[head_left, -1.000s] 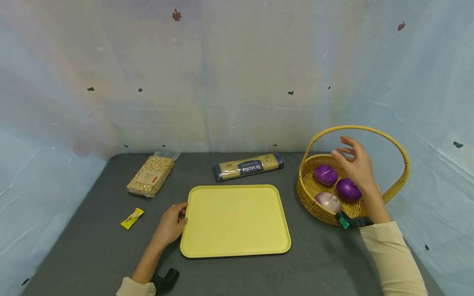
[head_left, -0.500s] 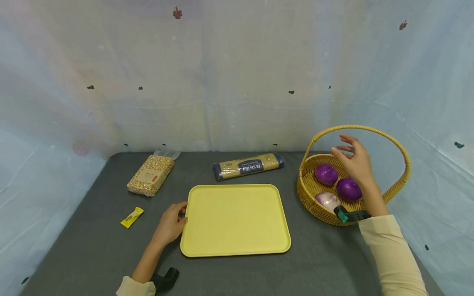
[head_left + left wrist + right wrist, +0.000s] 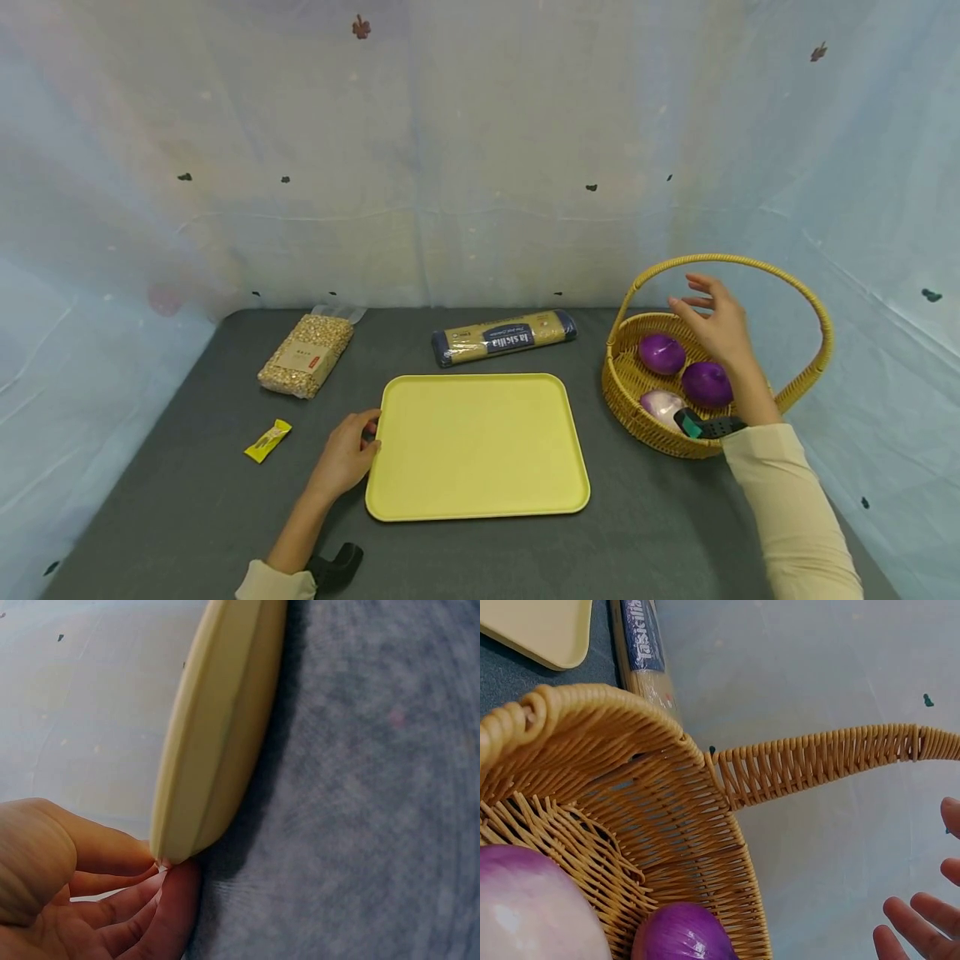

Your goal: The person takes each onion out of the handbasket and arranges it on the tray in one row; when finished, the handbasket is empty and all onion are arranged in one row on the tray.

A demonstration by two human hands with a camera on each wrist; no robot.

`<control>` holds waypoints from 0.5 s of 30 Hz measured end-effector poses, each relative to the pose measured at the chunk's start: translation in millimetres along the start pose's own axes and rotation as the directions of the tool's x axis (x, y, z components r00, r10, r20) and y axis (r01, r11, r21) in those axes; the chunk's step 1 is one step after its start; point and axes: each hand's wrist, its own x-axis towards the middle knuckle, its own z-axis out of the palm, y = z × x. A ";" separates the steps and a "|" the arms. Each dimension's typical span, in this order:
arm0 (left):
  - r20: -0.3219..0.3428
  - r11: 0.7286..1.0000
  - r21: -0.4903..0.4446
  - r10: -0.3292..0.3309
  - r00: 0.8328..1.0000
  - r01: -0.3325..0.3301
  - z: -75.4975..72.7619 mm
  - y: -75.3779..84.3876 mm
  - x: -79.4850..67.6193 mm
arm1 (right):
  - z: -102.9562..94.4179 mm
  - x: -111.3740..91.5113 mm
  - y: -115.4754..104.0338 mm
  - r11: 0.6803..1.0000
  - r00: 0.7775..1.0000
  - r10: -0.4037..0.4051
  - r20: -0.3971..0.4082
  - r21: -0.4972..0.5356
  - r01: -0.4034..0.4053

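My left hand [image 3: 345, 457] pinches the left rim of a yellow tray [image 3: 480, 446] lying on the table. Up close in the left wrist view, thumb and fingertips meet at the tray's edge [image 3: 206, 750]. Over the wicker basket [image 3: 637, 425] hovers my right hand [image 3: 716, 325], fingers loosely bent, holding nothing and framed by the arched handle [image 3: 720, 257]. Inside the basket lie two purple onions, one at the back [image 3: 662, 354] and one at the right [image 3: 705, 384], plus a paler onion [image 3: 660, 407] in front, partly covered by the wrist strap.
A vacuum pack of pale grains [image 3: 307, 357] lies at the back left, with a small yellow sachet [image 3: 267, 442] in front of it. Behind the tray is a long pasta packet [image 3: 504, 337]. A pale curtain [image 3: 480, 167] hangs along the table's back edge.
My right wrist and forearm have shifted slightly forward and left above the basket, so the strap now covers more of the pale onion. The left hand and tray stay put.
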 end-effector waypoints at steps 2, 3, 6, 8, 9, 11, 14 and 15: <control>0.002 1.000 -0.001 0.000 1.000 0.000 -0.4 0.0 0.3 | -0.3 0.2 1.3 1.000 1.000 0.020 0.017 -0.007 -0.020; 0.003 1.000 -0.002 0.000 1.000 0.000 -0.4 0.0 0.5 | -0.4 0.5 1.7 1.000 0.999 0.029 0.024 -0.011 -0.029; 0.006 1.000 -0.005 -0.004 1.000 0.004 -0.7 0.0 0.5 | -0.2 1.5 3.4 0.999 0.998 0.044 0.045 -0.016 -0.043; 0.007 1.000 -0.004 -0.005 1.000 0.005 -0.6 -0.3 0.5 | 0.6 2.7 4.6 0.999 0.998 0.048 0.052 -0.013 -0.047; 0.006 1.000 -0.002 -0.005 1.000 0.005 -0.5 -0.5 0.4 | 1.0 3.3 5.1 0.999 0.997 0.048 0.053 -0.010 -0.047; 0.005 1.000 -0.001 -0.005 1.000 0.005 -0.2 -1.0 0.4 | 2.0 4.8 6.4 0.999 0.997 0.048 0.056 -0.008 -0.048; 0.004 1.000 -0.004 -0.005 1.000 0.005 0.3 -1.7 0.1 | 3.4 6.6 8.1 0.999 0.997 0.048 0.059 -0.015 -0.047; 0.003 1.000 -0.007 -0.006 1.000 0.006 0.4 -1.8 0.0 | 3.8 7.1 8.7 0.999 0.997 0.049 0.060 -0.016 -0.048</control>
